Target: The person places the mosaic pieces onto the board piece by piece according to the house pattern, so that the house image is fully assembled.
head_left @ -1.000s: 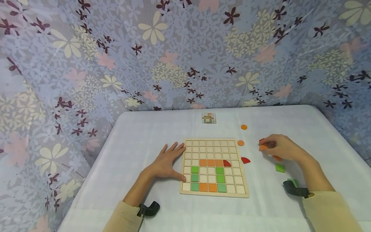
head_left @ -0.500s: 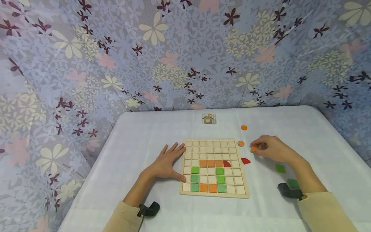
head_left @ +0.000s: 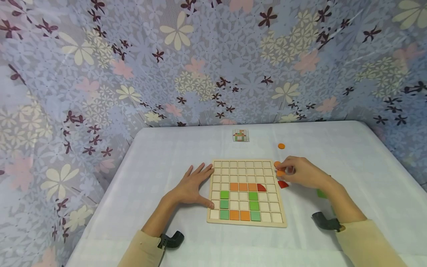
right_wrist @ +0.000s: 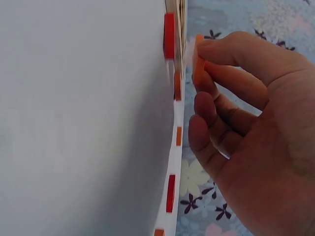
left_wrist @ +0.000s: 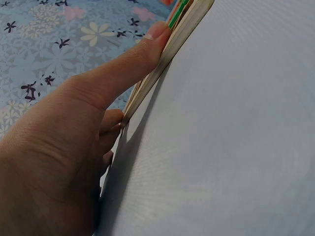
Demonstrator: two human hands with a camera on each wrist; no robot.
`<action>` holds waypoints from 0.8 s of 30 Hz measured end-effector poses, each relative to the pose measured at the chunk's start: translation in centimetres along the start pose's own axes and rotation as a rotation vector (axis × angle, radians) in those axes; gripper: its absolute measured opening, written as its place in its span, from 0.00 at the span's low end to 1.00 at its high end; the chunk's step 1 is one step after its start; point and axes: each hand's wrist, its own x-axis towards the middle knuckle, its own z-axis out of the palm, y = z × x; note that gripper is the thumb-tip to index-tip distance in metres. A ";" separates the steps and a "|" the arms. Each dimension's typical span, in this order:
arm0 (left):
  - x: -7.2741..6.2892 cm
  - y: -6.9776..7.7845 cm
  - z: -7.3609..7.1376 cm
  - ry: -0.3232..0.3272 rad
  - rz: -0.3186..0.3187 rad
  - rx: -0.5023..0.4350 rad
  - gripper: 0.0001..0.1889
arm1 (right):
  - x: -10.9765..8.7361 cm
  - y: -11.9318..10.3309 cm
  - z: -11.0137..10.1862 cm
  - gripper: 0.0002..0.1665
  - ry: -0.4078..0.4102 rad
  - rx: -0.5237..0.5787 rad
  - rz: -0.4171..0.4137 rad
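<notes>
A wooden grid board (head_left: 213, 223) lies in the middle of the white-covered table, with orange, green and red tiles in some of its squares. Along its left edge rests my left hand (head_left: 190, 188), fingers spread; the left wrist view has the thumb (left_wrist: 157, 32) on the board's rim. Just off the board's right side, my right hand (head_left: 303, 172) pinches an orange tile (right_wrist: 198, 61) between thumb and fingertips, raised above the cloth. Near those fingertips lie an orange disc (head_left: 277, 164), partly covered, and a red quarter-round tile (head_left: 282, 184).
Behind the board is a small pattern card (head_left: 241, 135). Another orange disc (head_left: 281, 146) sits to the card's right. A green tile (head_left: 321, 193) shows partly beside the right forearm. In the right wrist view a further red piece (right_wrist: 171, 193) lies on the cloth.
My right hand has carried the orange tile leftward from the loose pieces at the right to near the board's right edge. The left hand stays where it was.
</notes>
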 end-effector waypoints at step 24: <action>-0.1 0.1 -0.3 -0.004 0.007 -0.007 0.67 | 1.9 -2.9 2.2 0.17 -0.102 -0.019 -0.121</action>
